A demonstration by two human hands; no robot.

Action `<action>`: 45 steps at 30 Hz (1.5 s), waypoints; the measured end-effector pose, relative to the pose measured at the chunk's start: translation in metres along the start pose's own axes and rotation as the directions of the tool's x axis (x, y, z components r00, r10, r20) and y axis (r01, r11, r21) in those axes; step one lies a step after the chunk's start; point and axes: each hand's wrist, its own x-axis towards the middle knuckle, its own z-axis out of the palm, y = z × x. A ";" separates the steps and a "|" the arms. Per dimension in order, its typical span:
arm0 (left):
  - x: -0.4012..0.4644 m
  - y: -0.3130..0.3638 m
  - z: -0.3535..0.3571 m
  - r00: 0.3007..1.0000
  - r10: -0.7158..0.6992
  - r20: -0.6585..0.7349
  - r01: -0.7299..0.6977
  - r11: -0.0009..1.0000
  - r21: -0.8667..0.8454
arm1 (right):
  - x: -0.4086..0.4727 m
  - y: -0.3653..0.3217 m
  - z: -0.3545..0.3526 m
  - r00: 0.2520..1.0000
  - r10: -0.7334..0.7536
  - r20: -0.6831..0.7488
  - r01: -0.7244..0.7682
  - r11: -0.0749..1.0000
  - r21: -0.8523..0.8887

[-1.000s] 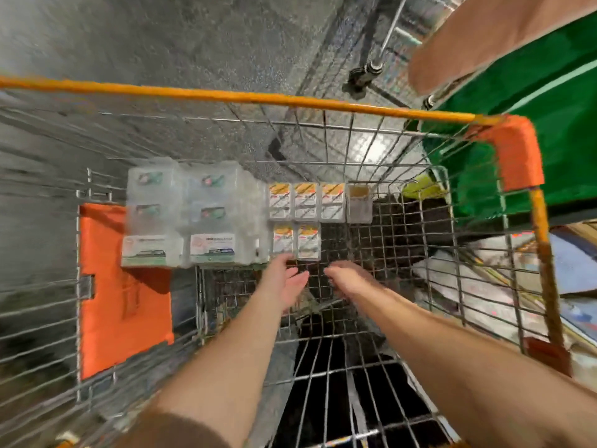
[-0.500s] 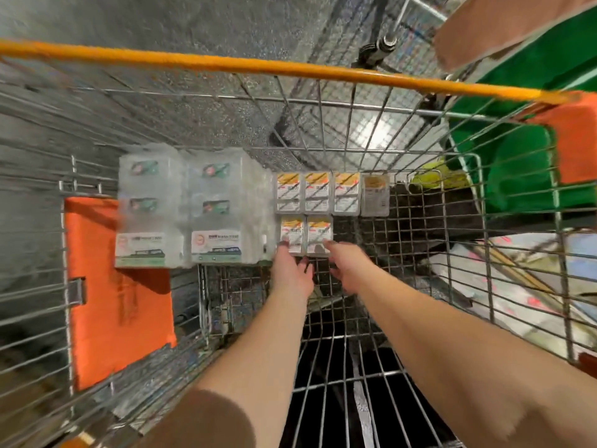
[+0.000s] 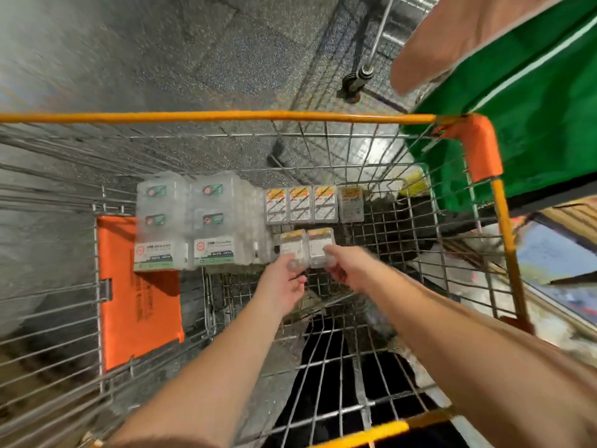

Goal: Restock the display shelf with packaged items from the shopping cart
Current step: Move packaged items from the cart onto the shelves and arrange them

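While gripping two small packs [image 3: 307,245], both hands [image 3: 284,286] (cart rim [image 3: 226,117] well above)

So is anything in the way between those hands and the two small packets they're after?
Nothing visible. The left hand and right hand already touch the two small packets on the cart floor.

The wire cart [image 3: 381,163] walls hem the reach on 4 sides, open only from above. On the cart floor, clear packs [image 3: 190,221] block the left, and a row of 4 small boxes [image 3: 313,203] lies beyond. Bare mesh to the right of these boxes leaves passing room.
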 end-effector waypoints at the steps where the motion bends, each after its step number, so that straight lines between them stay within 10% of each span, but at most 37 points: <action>1: -0.016 -0.001 0.002 0.999 0.037 -0.003 -0.037 0.999 0.036 | -0.018 -0.003 -0.009 1.000 -0.026 0.005 0.026 1.000 -0.012; 11: -0.187 -0.025 0.055 0.925 0.330 0.188 -0.349 0.934 0.078 | -0.197 -0.023 -0.113 0.903 -0.428 0.047 0.430 0.902 -0.039; 22: -0.326 -0.077 0.175 0.655 0.592 0.469 -0.722 0.672 0.161 | -0.334 0.000 -0.269 0.711 -0.697 -0.099 0.699 0.715 -0.008; 34: -0.416 -0.164 0.337 0.332 0.601 0.727 -0.934 0.316 0.166 | -0.431 0.055 -0.433 0.468 -0.720 -0.513 0.790 0.601 -0.122; 38: -0.441 -0.188 0.381 0.217 0.640 0.737 -0.967 0.040 0.250 | -0.438 0.070 -0.479 0.455 -0.636 -0.623 0.785 0.617 -0.056; 45: -0.464 -0.202 0.467 0.256 0.549 0.796 -0.851 -0.262 0.455 | -0.450 0.068 -0.544 0.352 -0.596 -0.722 0.727 0.660 -0.190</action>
